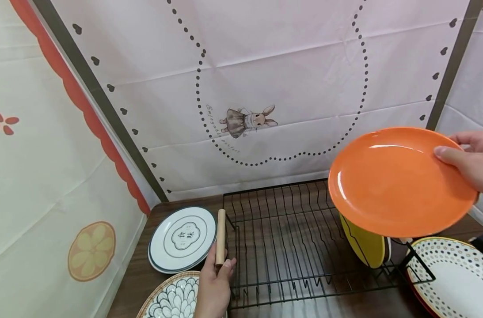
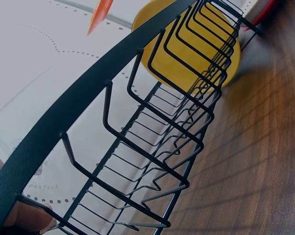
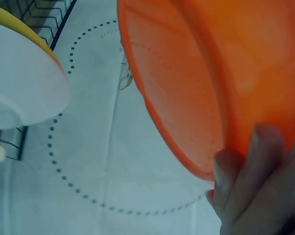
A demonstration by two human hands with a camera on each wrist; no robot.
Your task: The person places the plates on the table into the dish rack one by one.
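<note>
Right hand: the right hand [image 1: 473, 164] pinched the orange plate [image 1: 400, 181] by its right edge, thumb laid on the upper face and the other fingers [image 3: 235, 183] curled under the rim, as the right wrist view showed.
Left hand: the left hand [image 1: 215, 287] was curled round the near end of the wooden handle [image 1: 220, 236] at the left end of the black wire dish rack [image 1: 289, 238]; in the left wrist view only a fingertip [image 2: 27, 215] showed behind the rack's rim.
Orange plate, place: it was held in the air above the right end of the rack, touching nothing but the right hand, tilted with its face turned up and towards the camera.
Orange plate, look: it was round, plain and glossy, with a shallow well, a raised rim and a streak of light across the top.
Rack: it stood on the dark wood table [image 1: 138, 274], its rows of upright wire prongs bare over most of its length.
Yellow plate: a yellow plate [image 1: 362, 243] stood on edge in the slots at the right end of the rack, directly under the orange plate.
Left of the rack: a white plate with a dark rim [image 1: 183, 238] lay flat just beside the wooden handle, and a plate with a leaf pattern [image 1: 171, 298] lay nearer the camera, beside the left hand.
Right of the rack: a white plate with coloured dots [image 1: 456, 276] lay just beside the rack's right end.
Backdrop: a pale cloth with a dotted outline and a small rabbit figure [image 1: 247, 119] hung behind the rack.
</note>
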